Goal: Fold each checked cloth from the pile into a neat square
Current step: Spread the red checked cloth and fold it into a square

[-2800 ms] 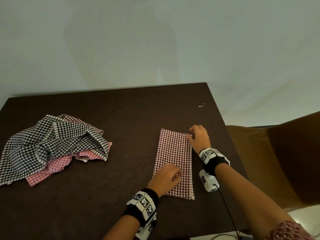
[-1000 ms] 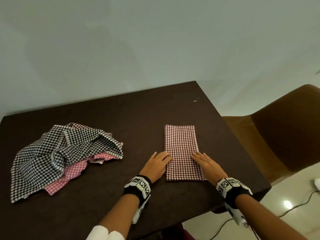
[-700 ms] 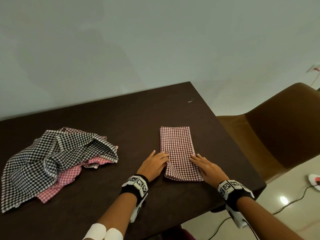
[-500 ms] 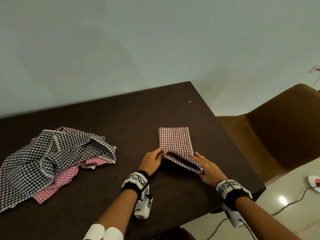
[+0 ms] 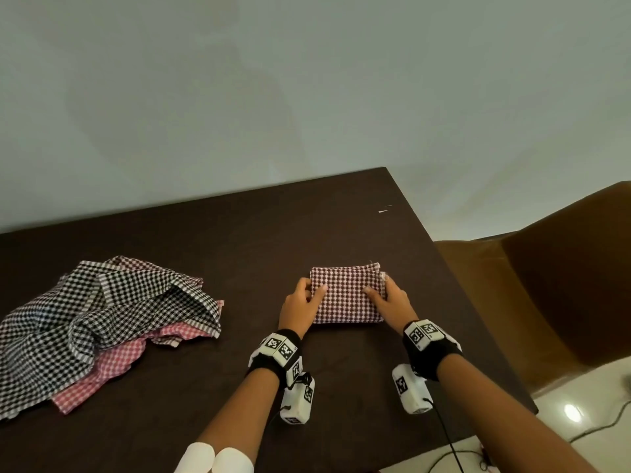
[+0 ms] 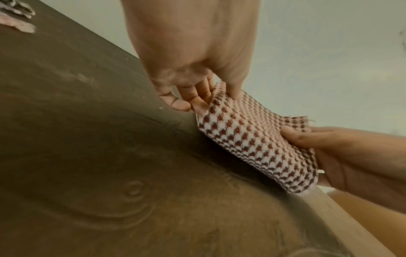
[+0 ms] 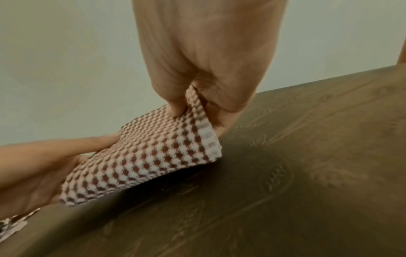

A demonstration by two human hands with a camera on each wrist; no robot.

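A dark red checked cloth (image 5: 346,295) lies folded to a near square on the dark table (image 5: 239,240), right of centre. My left hand (image 5: 302,303) pinches its left edge, thumb on top and fingers under, as the left wrist view shows (image 6: 219,93). My right hand (image 5: 389,300) pinches the right edge the same way (image 7: 189,106). The near fold (image 6: 263,149) bulges slightly off the table. A loose pile of checked cloths (image 5: 95,322), black-and-white over pink, lies at the left.
A brown chair (image 5: 546,285) stands off the table's right edge. Cables (image 5: 597,428) trail on the pale floor. A pale wall rises behind the table. A small white scrap (image 5: 384,209) lies near the far right corner.
Both hands picked up the near end of the long folded cloth and carried it over onto the far end, halving the strip into a near square. The pile stayed put.
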